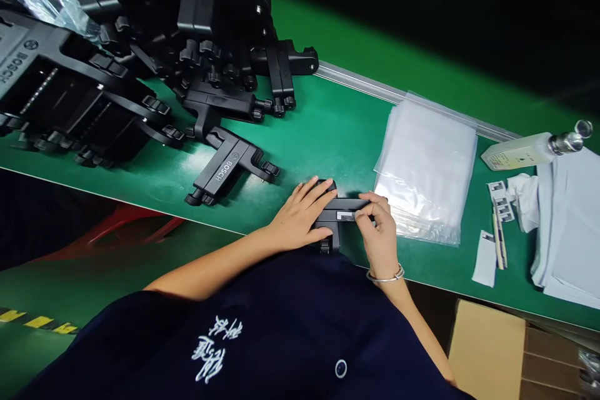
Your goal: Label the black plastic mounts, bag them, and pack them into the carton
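Observation:
A black plastic bracket lies at the table's front edge, close to my body. A small white-and-black label is on its face. My left hand rests flat across the bracket's left part, fingers spread and thumb apart, covering much of it. At the bracket's right end, my right hand is closed, with the thumb by the label's right end and the index finger along the upper edge. The bracket's right tip is hidden by these fingers.
Black BOSCH brackets lie and stand piled at the left. Clear plastic bags are stacked to the right. Beyond them are a pump bottle, label strips, crumpled tissue and white sheets. A cardboard box stands below the table.

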Demonstrator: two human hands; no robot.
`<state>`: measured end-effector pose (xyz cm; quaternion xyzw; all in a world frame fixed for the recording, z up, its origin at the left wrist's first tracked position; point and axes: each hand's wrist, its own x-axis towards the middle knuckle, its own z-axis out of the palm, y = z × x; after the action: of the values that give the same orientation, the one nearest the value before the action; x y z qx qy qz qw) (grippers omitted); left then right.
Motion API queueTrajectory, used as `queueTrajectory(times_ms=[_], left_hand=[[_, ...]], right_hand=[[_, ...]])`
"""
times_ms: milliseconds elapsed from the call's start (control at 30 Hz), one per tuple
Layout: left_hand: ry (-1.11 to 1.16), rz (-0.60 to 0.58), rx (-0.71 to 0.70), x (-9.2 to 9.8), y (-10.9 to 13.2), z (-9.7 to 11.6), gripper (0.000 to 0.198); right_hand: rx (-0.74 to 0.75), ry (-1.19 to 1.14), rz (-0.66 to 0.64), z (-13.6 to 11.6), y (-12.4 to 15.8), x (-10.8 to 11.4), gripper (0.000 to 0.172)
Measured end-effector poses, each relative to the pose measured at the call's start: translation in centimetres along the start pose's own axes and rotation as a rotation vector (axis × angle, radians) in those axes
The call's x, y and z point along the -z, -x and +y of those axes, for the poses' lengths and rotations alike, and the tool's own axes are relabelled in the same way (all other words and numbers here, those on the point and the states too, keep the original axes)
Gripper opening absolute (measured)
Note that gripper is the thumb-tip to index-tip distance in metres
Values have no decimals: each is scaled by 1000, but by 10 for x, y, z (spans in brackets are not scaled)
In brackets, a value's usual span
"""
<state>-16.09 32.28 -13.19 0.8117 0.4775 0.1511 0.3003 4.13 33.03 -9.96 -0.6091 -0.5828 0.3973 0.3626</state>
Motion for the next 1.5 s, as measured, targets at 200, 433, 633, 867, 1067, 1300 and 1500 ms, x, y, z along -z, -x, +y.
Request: queueTrajectory(times_ms=[200, 433, 633, 867, 1067, 1300, 1500], left_hand=[[-7, 18, -18, -1, 0, -2, 76], [10, 52, -43, -4, 1, -4, 78], [-17, 81, -67, -6, 2, -5, 78], [-173, 282, -272, -2, 6, -8, 55], [-380, 285, -509, 15, -1, -7, 35], [-466, 247, -601, 24, -5, -8, 35], [-344, -36, -491, 34, -8, -10, 44]], right_hand=[[5, 28, -5, 0, 0, -1, 17], [7, 42, -13, 1, -1, 0, 17], [25, 62, -19, 2, -1, 1, 16], [82, 136, -8, 3, -2, -1, 15], [108, 169, -24, 2, -2, 0, 16], [120, 212, -66, 2, -3, 9, 16], [229, 164, -300, 21, -13, 43, 47]])
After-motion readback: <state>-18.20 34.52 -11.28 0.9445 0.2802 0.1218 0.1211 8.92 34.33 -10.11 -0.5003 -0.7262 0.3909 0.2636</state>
